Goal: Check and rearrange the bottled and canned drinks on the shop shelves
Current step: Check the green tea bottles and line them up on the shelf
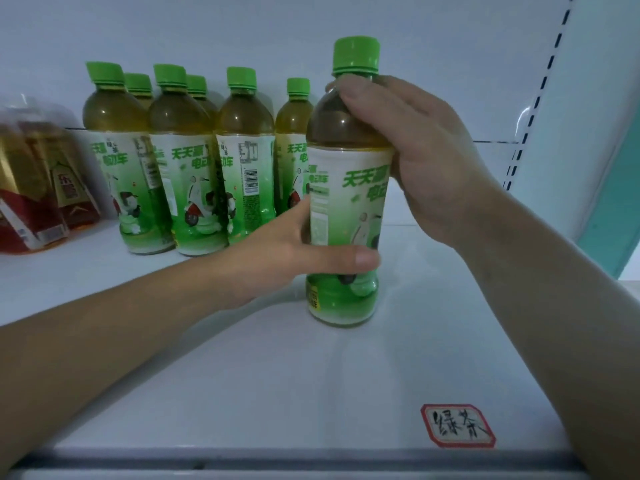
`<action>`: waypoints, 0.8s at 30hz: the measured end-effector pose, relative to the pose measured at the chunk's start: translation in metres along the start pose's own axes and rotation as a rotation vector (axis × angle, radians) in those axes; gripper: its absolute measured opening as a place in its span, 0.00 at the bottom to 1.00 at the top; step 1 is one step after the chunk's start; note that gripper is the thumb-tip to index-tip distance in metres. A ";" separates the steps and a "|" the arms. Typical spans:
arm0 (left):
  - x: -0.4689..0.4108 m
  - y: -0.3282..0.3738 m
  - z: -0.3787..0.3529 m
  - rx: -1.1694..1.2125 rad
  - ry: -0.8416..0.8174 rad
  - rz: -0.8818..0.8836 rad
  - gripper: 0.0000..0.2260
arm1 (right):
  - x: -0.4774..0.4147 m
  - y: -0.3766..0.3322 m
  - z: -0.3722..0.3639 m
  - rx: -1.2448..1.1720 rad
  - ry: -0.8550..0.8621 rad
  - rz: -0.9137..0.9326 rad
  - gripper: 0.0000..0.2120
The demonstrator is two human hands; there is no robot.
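A green tea bottle (pixel 346 188) stands upright on the white shelf (pixel 242 375), right of the middle and well forward of the back wall, held between both hands. The left hand (pixel 277 251) grips its lower half from the left side, thumb lying across the front of the label and fingers curled behind. The right hand (pixel 415 150) wraps over the bottle's rounded shoulder from the right, fingertips just below the ribbed green cap (pixel 356 53).

The bottle is clear plastic with amber-green liquid, a glossy white-and-green wrap label (printed with green lettering and a scooter), and a waisted base. Toward the back left corner stands a cluster of matching bottles (pixel 194 161), touching one another. At the left edge sits a blurred shrink-wrapped pack (pixel 34 181) of amber drinks with red and gold labels. Near the front edge, to the right, a red-bordered handwritten sticker (pixel 458 425) is stuck flat on the smooth shelf.
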State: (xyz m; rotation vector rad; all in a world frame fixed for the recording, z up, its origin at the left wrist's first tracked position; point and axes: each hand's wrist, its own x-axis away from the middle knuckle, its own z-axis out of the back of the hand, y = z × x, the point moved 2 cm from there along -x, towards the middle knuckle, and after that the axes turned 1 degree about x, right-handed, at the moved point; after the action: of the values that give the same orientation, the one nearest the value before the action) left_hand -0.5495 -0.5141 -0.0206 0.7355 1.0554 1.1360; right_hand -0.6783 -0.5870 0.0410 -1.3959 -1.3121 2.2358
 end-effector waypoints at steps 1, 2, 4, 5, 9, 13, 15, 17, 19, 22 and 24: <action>-0.001 0.002 -0.004 -0.023 0.041 -0.022 0.30 | 0.002 -0.002 -0.001 0.036 0.016 0.024 0.11; -0.003 0.002 -0.006 -0.031 0.082 -0.050 0.31 | 0.002 -0.002 -0.002 0.063 0.031 0.039 0.12; -0.004 0.003 -0.003 -0.008 0.141 -0.079 0.32 | 0.001 0.000 -0.001 0.075 0.025 0.023 0.15; -0.004 0.003 0.001 0.010 0.136 -0.073 0.31 | 0.000 0.001 -0.001 0.058 -0.004 0.001 0.17; -0.001 -0.001 0.012 0.066 0.023 -0.008 0.28 | 0.000 0.005 0.000 -0.006 -0.119 -0.022 0.16; -0.001 0.002 0.006 0.010 0.076 -0.030 0.37 | 0.003 0.000 -0.002 0.094 -0.010 0.033 0.17; -0.003 0.002 0.005 -0.016 0.121 -0.041 0.41 | 0.003 -0.001 -0.003 0.123 0.001 0.030 0.19; -0.004 0.002 0.009 0.011 0.127 -0.044 0.36 | 0.002 0.000 -0.003 0.113 -0.048 -0.007 0.18; -0.003 0.002 0.014 0.046 0.076 -0.021 0.33 | 0.002 0.001 -0.001 0.064 -0.094 -0.023 0.13; 0.002 0.000 0.017 0.061 0.008 -0.021 0.30 | 0.002 0.000 0.000 0.057 -0.064 -0.001 0.15; 0.000 0.001 0.012 0.001 0.059 -0.034 0.33 | 0.001 0.000 -0.001 0.104 -0.005 0.030 0.21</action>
State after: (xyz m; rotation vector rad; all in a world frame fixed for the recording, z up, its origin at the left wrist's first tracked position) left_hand -0.5386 -0.5131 -0.0154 0.6863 1.1138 1.1339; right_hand -0.6785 -0.5860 0.0401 -1.3835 -1.1658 2.2927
